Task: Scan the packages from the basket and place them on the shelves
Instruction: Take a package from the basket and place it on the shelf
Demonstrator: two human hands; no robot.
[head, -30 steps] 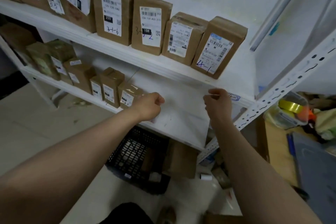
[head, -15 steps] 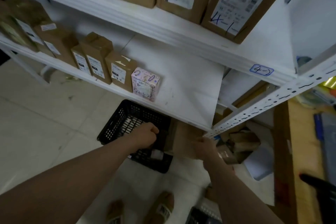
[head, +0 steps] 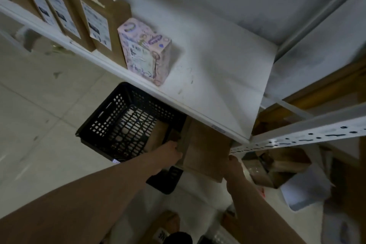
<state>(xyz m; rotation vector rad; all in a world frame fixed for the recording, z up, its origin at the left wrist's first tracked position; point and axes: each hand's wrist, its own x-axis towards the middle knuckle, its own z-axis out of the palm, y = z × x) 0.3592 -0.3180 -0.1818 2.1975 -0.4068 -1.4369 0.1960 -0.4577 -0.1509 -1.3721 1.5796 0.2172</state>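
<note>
Left hand (head: 170, 152): arm reaching down, fingers curled on the box (head: 206, 150) edge.
Right hand (head: 234, 164): reaching down, gripping its corner.

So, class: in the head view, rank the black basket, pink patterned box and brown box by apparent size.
Largest: black basket
Then pink patterned box and brown box: alike; pink sits nearer the camera, so unranked.

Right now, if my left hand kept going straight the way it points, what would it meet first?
The brown box: your left hand seems to grip its side, by the black basket. Depth is unclear.
</note>
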